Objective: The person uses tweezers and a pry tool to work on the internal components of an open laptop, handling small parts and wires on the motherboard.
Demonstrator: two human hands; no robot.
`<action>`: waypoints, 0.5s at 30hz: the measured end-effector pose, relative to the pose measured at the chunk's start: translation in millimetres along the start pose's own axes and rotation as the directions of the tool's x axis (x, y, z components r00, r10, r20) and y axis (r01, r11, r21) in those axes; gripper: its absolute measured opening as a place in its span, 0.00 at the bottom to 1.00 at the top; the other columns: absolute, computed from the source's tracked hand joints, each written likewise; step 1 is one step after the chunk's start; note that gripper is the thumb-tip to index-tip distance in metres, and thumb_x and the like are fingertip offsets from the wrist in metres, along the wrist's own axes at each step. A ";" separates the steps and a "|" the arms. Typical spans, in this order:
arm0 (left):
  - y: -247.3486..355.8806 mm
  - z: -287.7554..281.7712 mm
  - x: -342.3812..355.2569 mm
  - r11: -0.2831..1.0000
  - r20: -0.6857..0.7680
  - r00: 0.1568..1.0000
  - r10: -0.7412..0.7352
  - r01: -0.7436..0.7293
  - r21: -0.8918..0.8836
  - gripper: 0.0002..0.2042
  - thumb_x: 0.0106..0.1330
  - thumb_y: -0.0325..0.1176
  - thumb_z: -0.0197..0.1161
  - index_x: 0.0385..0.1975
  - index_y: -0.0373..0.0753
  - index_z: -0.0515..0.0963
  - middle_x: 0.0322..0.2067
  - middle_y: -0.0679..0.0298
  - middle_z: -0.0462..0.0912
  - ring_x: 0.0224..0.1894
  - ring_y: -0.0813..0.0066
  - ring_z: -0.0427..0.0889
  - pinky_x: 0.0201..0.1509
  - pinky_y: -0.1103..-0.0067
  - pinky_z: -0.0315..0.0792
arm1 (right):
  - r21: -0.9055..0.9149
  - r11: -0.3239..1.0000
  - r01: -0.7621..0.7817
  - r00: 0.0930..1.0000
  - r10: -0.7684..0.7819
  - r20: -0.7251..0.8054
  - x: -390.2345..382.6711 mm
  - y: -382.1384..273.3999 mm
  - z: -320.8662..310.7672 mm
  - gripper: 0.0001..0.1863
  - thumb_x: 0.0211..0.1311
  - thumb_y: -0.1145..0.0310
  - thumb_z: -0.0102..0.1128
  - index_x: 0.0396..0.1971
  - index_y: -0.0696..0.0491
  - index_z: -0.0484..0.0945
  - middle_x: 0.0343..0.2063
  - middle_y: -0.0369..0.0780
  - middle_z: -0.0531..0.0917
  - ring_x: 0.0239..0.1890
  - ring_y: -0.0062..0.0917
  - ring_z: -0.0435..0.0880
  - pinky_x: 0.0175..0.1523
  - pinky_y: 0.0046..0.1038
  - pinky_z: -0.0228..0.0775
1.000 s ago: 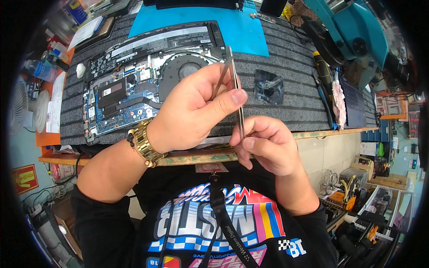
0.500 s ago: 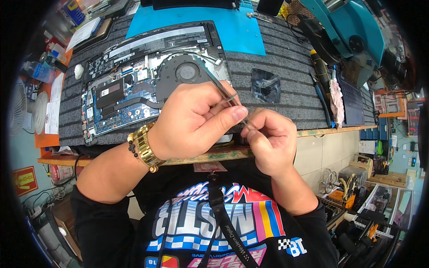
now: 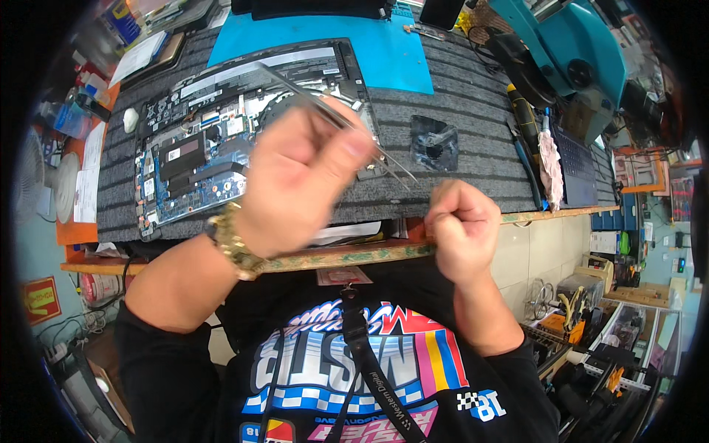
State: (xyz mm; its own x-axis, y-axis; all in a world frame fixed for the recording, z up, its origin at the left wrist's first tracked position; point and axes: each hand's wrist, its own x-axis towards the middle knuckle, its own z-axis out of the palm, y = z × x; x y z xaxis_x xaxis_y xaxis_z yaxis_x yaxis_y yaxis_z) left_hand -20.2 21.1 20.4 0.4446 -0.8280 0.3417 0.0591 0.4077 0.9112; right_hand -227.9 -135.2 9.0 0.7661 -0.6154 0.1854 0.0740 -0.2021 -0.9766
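Two bare hands are over the near edge of the bench (image 3: 354,257), and only the left hand (image 3: 292,177) plainly holds anything: its thumb and fingers are closed around the middle of the metal tweezers (image 3: 310,100). The blunt end points far and left, over the laptop (image 3: 193,156), while the two thin tips point near and right, slightly apart, with nothing seen between them. The right hand (image 3: 465,227) is just right of the tips, not touching them, its fingers curled in; whether something small is pinched there cannot be told. The laptop lies on the left of the grey mat (image 3: 480,140), partly behind the left hand. Its bottom cover is off and the insides are bare; the battery (image 3: 207,90) sits along the far side, and the fan (image 3: 275,109), half hidden, appears to be in place. Whether smaller parts are loosened is too fine to judge. Right of the laptop lies a dark square sheet (image 3: 434,144), with a screwdriver (image 3: 523,109) farther right.
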 end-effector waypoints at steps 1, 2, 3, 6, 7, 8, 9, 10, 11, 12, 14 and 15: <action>2.2 -2.3 0.6 1.000 -0.016 0.999 0.031 -0.031 0.008 0.10 0.88 0.36 0.65 0.48 0.35 0.82 0.36 0.71 0.84 0.38 0.85 0.77 0.43 0.80 0.73 | 0.084 0.995 -0.050 0.996 0.056 -0.071 -3.0 4.4 -8.6 0.05 0.59 0.83 0.58 0.25 0.58 0.78 0.26 0.35 0.81 0.29 0.15 0.75 0.35 0.22 0.66; 5.1 -2.1 -3.0 0.999 -0.039 0.998 0.042 -0.042 0.018 0.11 0.89 0.37 0.65 0.49 0.35 0.81 0.35 0.72 0.82 0.38 0.87 0.75 0.44 0.82 0.72 | 0.048 0.995 -0.084 0.995 0.086 -0.041 -12.7 4.0 -21.1 0.06 0.60 0.83 0.55 0.26 0.58 0.77 0.28 0.35 0.81 0.32 0.16 0.76 0.39 0.23 0.67; 5.0 -0.1 -3.1 0.999 -0.047 0.998 0.031 -0.030 0.017 0.11 0.89 0.37 0.65 0.49 0.35 0.81 0.35 0.72 0.82 0.38 0.87 0.75 0.44 0.82 0.72 | 0.056 0.994 -0.096 0.995 0.097 -0.010 -17.8 4.1 -28.5 0.06 0.60 0.83 0.54 0.26 0.59 0.77 0.28 0.35 0.81 0.32 0.18 0.75 0.39 0.24 0.67; 5.2 3.4 1.2 0.998 0.024 0.998 0.055 -0.055 0.014 0.10 0.89 0.37 0.66 0.48 0.35 0.81 0.35 0.73 0.82 0.38 0.88 0.75 0.45 0.82 0.72 | -0.013 1.000 -0.023 0.999 0.024 0.047 -15.1 -8.2 -28.0 0.06 0.59 0.83 0.55 0.24 0.59 0.77 0.25 0.37 0.80 0.29 0.21 0.76 0.36 0.26 0.66; 4.3 2.5 1.5 0.998 0.029 0.998 0.062 -0.063 0.014 0.10 0.89 0.37 0.66 0.48 0.35 0.81 0.35 0.73 0.82 0.38 0.88 0.75 0.45 0.82 0.72 | -0.121 0.990 0.077 0.993 -0.065 0.098 -14.1 -13.1 -25.3 0.07 0.61 0.82 0.57 0.23 0.59 0.77 0.23 0.37 0.80 0.26 0.22 0.75 0.34 0.28 0.65; 1.6 -0.2 -0.4 0.999 0.040 0.998 0.044 -0.045 0.022 0.10 0.89 0.37 0.66 0.47 0.35 0.81 0.35 0.73 0.82 0.38 0.88 0.75 0.45 0.82 0.72 | -0.219 0.961 0.171 0.978 -0.139 0.157 -14.4 -16.4 -22.7 0.08 0.62 0.82 0.60 0.22 0.59 0.76 0.22 0.38 0.79 0.24 0.23 0.75 0.31 0.29 0.64; 0.3 -1.4 -1.3 0.999 0.049 0.998 0.026 -0.027 0.031 0.11 0.88 0.37 0.66 0.46 0.36 0.82 0.36 0.73 0.82 0.38 0.88 0.75 0.45 0.82 0.72 | -0.218 0.961 0.171 0.978 -0.140 0.153 -14.3 -19.4 -21.1 0.08 0.62 0.82 0.60 0.22 0.59 0.76 0.22 0.38 0.79 0.24 0.23 0.75 0.31 0.29 0.64; 1.5 -0.1 -0.8 0.999 0.053 0.998 0.025 -0.027 0.032 0.11 0.88 0.37 0.66 0.46 0.36 0.82 0.36 0.73 0.82 0.38 0.88 0.75 0.45 0.82 0.72 | -0.241 0.952 0.188 0.971 -0.144 0.189 -14.2 -21.9 -19.7 0.10 0.64 0.81 0.63 0.22 0.59 0.77 0.21 0.38 0.79 0.22 0.24 0.74 0.29 0.30 0.63; 3.4 1.8 -0.3 0.998 0.046 0.999 0.025 -0.027 0.054 0.11 0.88 0.37 0.66 0.46 0.36 0.82 0.35 0.74 0.82 0.38 0.88 0.74 0.45 0.82 0.71 | -0.265 0.942 0.205 0.963 -0.146 0.227 -14.3 -23.4 -19.5 0.13 0.66 0.80 0.67 0.21 0.59 0.77 0.20 0.38 0.79 0.20 0.25 0.74 0.28 0.30 0.63; 4.4 3.0 0.0 0.997 0.038 0.999 0.025 -0.027 0.077 0.11 0.88 0.38 0.67 0.46 0.36 0.82 0.35 0.74 0.81 0.38 0.88 0.74 0.45 0.82 0.71 | -0.277 0.938 0.208 0.956 -0.135 0.262 -14.6 -21.7 -21.1 0.14 0.68 0.79 0.71 0.22 0.59 0.78 0.21 0.37 0.80 0.19 0.22 0.74 0.27 0.29 0.62; 2.7 3.0 0.5 0.997 0.029 0.999 0.029 -0.032 0.073 0.10 0.88 0.38 0.67 0.46 0.36 0.82 0.35 0.75 0.81 0.37 0.89 0.73 0.43 0.82 0.70 | -0.242 0.954 0.179 0.952 -0.106 0.288 -12.6 -28.6 -17.3 0.11 0.68 0.80 0.70 0.24 0.59 0.81 0.23 0.37 0.82 0.21 0.20 0.75 0.28 0.28 0.64; 1.4 2.6 0.5 0.997 0.018 0.999 0.034 -0.035 0.071 0.10 0.88 0.37 0.67 0.46 0.36 0.83 0.34 0.75 0.80 0.36 0.89 0.72 0.42 0.83 0.69 | -0.206 0.967 0.149 0.946 -0.078 0.315 -11.7 -30.4 -14.5 0.08 0.68 0.82 0.69 0.26 0.60 0.84 0.25 0.37 0.83 0.23 0.19 0.76 0.29 0.27 0.65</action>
State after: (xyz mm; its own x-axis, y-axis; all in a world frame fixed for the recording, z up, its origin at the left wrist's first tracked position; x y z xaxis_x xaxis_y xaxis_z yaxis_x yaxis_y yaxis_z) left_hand -22.2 20.3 22.4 0.4305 -0.8203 0.3765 -0.0200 0.4084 0.9126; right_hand -248.4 -132.9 38.1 0.9200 -0.3260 0.2173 0.0538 -0.4443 -0.8943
